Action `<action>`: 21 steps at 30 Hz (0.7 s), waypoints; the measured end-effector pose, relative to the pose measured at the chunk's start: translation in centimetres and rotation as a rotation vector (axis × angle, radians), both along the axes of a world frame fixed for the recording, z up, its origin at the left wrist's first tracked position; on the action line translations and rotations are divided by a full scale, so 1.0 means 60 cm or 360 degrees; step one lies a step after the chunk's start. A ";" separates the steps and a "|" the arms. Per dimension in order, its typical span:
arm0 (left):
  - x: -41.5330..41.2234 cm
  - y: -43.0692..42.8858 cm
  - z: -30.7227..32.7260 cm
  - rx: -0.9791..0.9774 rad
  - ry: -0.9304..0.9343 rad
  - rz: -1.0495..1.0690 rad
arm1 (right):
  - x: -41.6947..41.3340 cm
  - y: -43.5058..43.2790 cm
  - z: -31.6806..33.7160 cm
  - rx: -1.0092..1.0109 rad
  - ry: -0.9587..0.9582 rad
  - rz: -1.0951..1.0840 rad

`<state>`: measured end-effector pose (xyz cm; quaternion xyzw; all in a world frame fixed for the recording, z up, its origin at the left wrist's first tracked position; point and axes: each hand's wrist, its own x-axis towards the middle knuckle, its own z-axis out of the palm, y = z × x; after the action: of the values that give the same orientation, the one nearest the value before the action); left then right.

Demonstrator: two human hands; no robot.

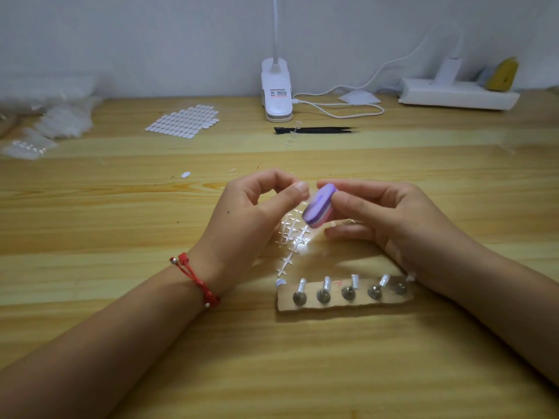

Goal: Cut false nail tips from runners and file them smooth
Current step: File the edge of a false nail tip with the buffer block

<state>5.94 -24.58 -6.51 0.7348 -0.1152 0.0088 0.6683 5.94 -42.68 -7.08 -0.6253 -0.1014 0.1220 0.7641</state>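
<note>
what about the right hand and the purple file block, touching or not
Touching. The head view shows the right hand pinching the purple file block between thumb and fingers, with no gap.

Just behind the cardboard strip (343, 300), my right hand (393, 219) holds a purple block (319, 208). Behind the strip's left end, my left hand (251, 213) pinches finger and thumb together; what's between is too small to see. Clear runners (292, 240) lie behind the strip.

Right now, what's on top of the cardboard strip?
Five metal studs in a row; four hold clear nail tips, the rightmost looks bare. The right wrist hides the cardboard strip's far right corner.
</note>
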 end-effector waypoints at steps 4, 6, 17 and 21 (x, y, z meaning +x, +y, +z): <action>0.000 0.000 0.001 0.0013 0.0002 0.0006 | 0.006 -0.005 0.003 0.0184 0.0083 -0.0112; 0.001 0.001 0.001 0.0003 0.0003 0.0030 | 0.007 -0.006 0.002 0.0277 0.0120 -0.0145; 0.003 0.000 -0.003 0.0071 -0.0123 0.0097 | 0.004 -0.004 0.000 0.0174 0.0039 -0.0152; 0.004 0.000 -0.004 0.0070 -0.0118 0.0111 | -0.001 0.002 0.000 0.0069 -0.0032 -0.0088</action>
<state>6.20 -24.58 -6.75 0.7520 -0.1145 0.0568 0.6466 5.89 -42.57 -7.06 -0.6124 -0.0942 0.0923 0.7795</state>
